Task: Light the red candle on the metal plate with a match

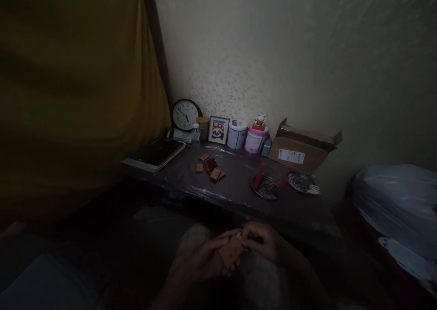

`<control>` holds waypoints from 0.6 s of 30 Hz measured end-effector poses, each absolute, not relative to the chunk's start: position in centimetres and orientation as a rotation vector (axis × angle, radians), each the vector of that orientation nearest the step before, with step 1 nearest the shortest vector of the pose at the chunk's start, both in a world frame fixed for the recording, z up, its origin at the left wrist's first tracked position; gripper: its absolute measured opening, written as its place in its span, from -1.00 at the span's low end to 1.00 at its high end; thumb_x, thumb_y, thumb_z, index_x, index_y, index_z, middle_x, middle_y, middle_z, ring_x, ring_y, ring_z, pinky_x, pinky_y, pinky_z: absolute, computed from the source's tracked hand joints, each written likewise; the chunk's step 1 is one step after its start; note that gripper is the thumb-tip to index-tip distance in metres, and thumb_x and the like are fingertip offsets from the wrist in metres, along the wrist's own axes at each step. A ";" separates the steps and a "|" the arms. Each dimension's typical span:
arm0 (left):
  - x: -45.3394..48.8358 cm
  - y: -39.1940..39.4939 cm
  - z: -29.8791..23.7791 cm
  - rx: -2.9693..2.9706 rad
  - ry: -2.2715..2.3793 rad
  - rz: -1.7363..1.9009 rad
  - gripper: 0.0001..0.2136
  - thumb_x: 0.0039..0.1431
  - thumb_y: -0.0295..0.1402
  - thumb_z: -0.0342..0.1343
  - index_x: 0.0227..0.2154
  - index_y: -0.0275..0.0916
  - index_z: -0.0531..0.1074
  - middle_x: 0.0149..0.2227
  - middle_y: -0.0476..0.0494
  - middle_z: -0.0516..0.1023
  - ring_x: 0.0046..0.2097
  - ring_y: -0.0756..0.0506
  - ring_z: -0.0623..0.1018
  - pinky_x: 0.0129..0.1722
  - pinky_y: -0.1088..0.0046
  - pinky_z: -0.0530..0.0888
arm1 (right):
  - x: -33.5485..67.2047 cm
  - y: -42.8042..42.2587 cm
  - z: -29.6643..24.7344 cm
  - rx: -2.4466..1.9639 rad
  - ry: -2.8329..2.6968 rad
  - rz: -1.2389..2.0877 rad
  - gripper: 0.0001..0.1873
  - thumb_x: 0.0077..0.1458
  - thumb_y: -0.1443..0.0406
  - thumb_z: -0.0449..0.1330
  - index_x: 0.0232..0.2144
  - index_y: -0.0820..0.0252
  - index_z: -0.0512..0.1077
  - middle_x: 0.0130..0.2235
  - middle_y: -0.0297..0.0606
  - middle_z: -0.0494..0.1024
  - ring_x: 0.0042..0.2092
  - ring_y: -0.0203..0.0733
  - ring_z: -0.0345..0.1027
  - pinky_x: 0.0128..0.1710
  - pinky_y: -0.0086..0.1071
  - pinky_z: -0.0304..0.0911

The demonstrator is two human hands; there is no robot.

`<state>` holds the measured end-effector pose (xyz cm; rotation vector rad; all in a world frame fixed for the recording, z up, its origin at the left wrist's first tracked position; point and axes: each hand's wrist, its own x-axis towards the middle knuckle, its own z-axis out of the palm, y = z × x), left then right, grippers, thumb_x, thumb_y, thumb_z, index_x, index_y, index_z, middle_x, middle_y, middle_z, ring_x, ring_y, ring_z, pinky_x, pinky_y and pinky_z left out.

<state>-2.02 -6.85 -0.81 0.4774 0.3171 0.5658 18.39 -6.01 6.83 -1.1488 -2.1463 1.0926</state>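
Note:
In the dim head view, a small flat brown card (231, 251) with faint dark marks rests in my left hand (213, 257), its fingers curled around it from behind. My right hand (261, 239) pinches at the card's upper right corner. A small pale bit (238, 235) shows there by the fingertips; its kind is too dark to make out. Both hands are low, in front of the table's near edge. On the table lies a loose group of similar brown square pieces (215, 174), with several dark brown ones (210, 163) fanned out among them.
The table (235, 182) has a plastic cover. Along the wall stand a clock (186, 115), a panda picture (218, 130), two tubs (256, 139) and a cardboard box (297, 148). Two plates hold small dark bits; the nearer plate (264, 195) has red sticks. A yellow curtain (85, 82) hangs left.

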 end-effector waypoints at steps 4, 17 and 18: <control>-2.3 -7.1 0.2 0.478 0.332 0.558 -0.59 0.16 -0.28 -0.10 0.08 -0.15 0.29 -0.30 -0.20 0.55 -0.38 -0.07 0.47 -0.41 0.46 0.32 | 18.8 -5.9 5.9 -1.167 -2.038 1.213 -0.88 0.09 0.26 0.15 -0.39 0.18 0.44 -0.33 -0.31 0.50 -0.28 -0.25 0.37 -0.26 -0.43 0.26; -2.0 -7.1 0.9 0.485 0.368 0.618 -0.59 0.15 -0.29 -0.09 0.07 -0.15 0.29 -0.31 -0.15 0.54 -0.39 -0.07 0.47 -0.42 0.46 0.32 | 18.8 -6.2 5.1 -1.260 -1.612 1.363 -0.86 -0.03 0.20 0.23 -0.44 0.15 0.43 -0.41 -0.35 0.51 -0.35 -0.23 0.39 -0.30 -0.39 0.26; -1.9 -7.1 1.1 0.486 0.372 0.626 -0.59 0.14 -0.29 -0.08 0.07 -0.15 0.29 -0.34 -0.14 0.55 -0.39 -0.07 0.47 -0.41 0.46 0.32 | 18.5 -6.2 4.6 -1.229 -1.533 1.398 -0.84 -0.04 0.20 0.24 -0.42 0.15 0.42 -0.41 -0.35 0.51 -0.36 -0.25 0.39 -0.32 -0.40 0.26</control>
